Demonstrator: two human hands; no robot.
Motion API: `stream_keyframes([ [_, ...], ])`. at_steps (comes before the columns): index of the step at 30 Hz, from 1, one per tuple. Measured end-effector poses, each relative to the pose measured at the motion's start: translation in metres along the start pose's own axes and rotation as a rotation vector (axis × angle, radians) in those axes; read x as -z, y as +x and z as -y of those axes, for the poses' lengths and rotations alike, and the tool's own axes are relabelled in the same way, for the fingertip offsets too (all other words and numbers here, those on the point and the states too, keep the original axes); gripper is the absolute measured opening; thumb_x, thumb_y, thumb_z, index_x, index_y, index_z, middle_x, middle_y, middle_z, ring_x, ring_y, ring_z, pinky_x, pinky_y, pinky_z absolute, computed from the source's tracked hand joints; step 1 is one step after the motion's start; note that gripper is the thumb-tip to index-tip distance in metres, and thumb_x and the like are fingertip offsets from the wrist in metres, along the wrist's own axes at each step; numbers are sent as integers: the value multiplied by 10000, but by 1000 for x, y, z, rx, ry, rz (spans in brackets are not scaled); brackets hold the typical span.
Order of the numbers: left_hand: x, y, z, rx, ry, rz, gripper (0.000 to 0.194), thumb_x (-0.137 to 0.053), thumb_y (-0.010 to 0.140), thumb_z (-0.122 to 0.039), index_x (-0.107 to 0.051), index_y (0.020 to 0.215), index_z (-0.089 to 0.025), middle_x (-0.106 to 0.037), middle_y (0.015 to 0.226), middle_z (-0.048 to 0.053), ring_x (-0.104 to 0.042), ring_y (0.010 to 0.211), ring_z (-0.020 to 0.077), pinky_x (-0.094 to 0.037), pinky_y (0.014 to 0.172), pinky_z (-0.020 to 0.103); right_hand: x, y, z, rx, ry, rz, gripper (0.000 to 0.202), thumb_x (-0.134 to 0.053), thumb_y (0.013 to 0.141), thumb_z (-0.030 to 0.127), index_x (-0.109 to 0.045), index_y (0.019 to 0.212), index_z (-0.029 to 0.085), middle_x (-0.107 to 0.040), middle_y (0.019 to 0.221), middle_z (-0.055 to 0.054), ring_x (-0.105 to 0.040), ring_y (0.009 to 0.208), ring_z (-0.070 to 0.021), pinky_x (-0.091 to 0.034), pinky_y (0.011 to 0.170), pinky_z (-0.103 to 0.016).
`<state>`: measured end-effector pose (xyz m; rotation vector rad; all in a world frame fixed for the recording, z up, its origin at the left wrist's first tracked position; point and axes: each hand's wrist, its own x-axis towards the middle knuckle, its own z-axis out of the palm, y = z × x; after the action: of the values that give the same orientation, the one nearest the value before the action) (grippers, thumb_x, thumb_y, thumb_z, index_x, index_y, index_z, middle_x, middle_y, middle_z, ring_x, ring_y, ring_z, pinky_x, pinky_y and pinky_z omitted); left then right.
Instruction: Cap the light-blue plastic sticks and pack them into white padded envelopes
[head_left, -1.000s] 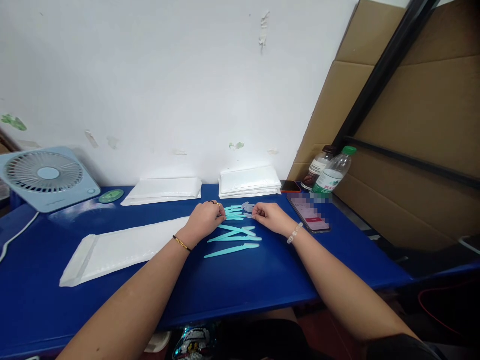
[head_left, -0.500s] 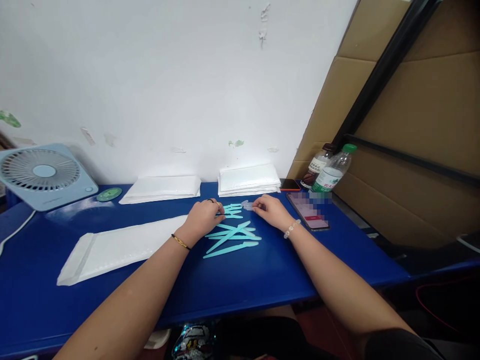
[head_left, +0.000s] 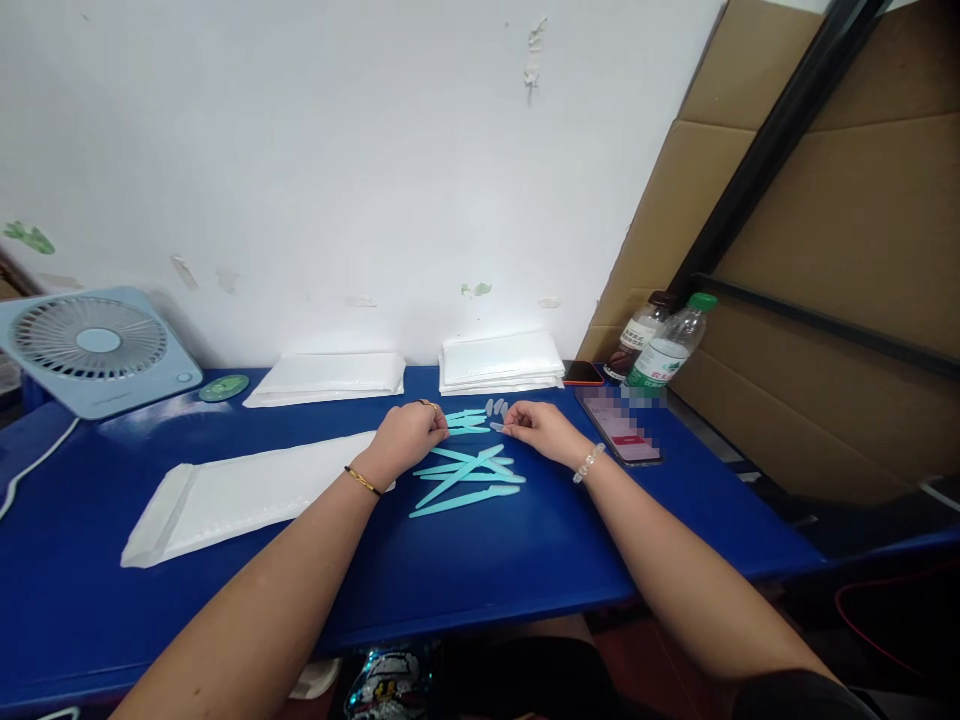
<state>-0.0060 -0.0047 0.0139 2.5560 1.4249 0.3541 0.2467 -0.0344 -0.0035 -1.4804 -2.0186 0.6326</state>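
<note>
Several teal plastic sticks [head_left: 466, 502] lie crossed on the blue table, and a smaller group of teal sticks [head_left: 466, 421] lies behind them. My left hand [head_left: 411, 434], its fingers pinched together, is at the left ends of the rear group. Between the fingertips of my right hand [head_left: 540, 430] is a small clear cap, touching the right side near the rear sticks. Several other clear caps [head_left: 496, 407] lie just behind those fingertips. A long white padded envelope [head_left: 247, 490] lies to the left, partly behind my left forearm.
White envelopes [head_left: 326, 374] and another envelope stack [head_left: 501, 360] rest along the wall. A blue fan [head_left: 97, 345] and green disc [head_left: 223, 388] are at left. At right are a phone [head_left: 619, 425], an orange-edged phone [head_left: 583, 373] and two bottles [head_left: 664, 355].
My right fingertips have shifted slightly down and left with a clear cap, and several caps now show apart behind them. The view has tilted slightly; my left hand stays by the rear sticks.
</note>
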Motion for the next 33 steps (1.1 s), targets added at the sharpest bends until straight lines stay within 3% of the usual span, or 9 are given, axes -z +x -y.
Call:
stream_keyframes([
  [7, 1, -2, -7, -10, -70, -11, 138, -564, 792, -321, -649, 770, -214, -678, 821, 13, -611, 736, 166, -412, 600, 251, -2, -2, 12, 23, 78, 40, 179, -627, 792, 329, -647, 805, 152, -612, 708, -8, -516, 624, -112, -398, 578, -223],
  [13, 4, -6, -17, -128, -164, 153, 201, -580, 782, -400, -667, 742, -223, -679, 761, 1, -602, 681, 155, -395, 558, 243, 4, -5, 10, 61, 122, 220, 222, -642, 784, 363, -671, 805, 144, -604, 656, 1, -508, 592, -110, -403, 561, -223],
  [16, 4, -5, -13, -97, -107, 62, 225, -556, 807, -416, -672, 825, -224, -687, 853, 12, -613, 747, 166, -415, 614, 249, 7, -1, -2, 81, -19, 44, 174, -599, 822, 303, -686, 860, 157, -636, 755, -26, -537, 661, -133, -431, 631, -253],
  [19, 3, -2, -6, -34, 48, -73, 211, -543, 825, -348, -666, 933, -214, -673, 985, 41, -615, 860, 196, -426, 702, 275, 7, 6, -15, 179, -190, -123, 212, -548, 832, 152, -675, 999, 182, -634, 982, -76, -563, 868, -179, -445, 807, -321],
  [22, 0, 0, 0, 2, 139, -71, 191, -549, 823, -299, -667, 941, -206, -661, 1005, 57, -605, 922, 221, -427, 738, 294, 6, 11, -22, 228, -288, -99, 232, -548, 829, 111, -669, 1009, 193, -616, 1026, -86, -544, 978, -205, -420, 892, -347],
  [27, -3, 2, 3, 13, 129, -23, 145, -562, 810, -284, -665, 872, -201, -672, 964, 53, -608, 907, 209, -423, 716, 272, 2, 11, -18, 201, -412, -76, 100, -560, 858, 173, -650, 898, 184, -591, 935, -73, -553, 893, -193, -427, 788, -295],
  [33, -3, 1, 3, -2, 127, -38, 217, -459, 865, -259, -660, 820, -189, -683, 924, 55, -610, 846, 198, -410, 688, 279, -1, 8, -11, 150, -453, -81, 149, -460, 919, 208, -596, 875, 164, -601, 929, -89, -552, 826, -185, -404, 738, -291],
])
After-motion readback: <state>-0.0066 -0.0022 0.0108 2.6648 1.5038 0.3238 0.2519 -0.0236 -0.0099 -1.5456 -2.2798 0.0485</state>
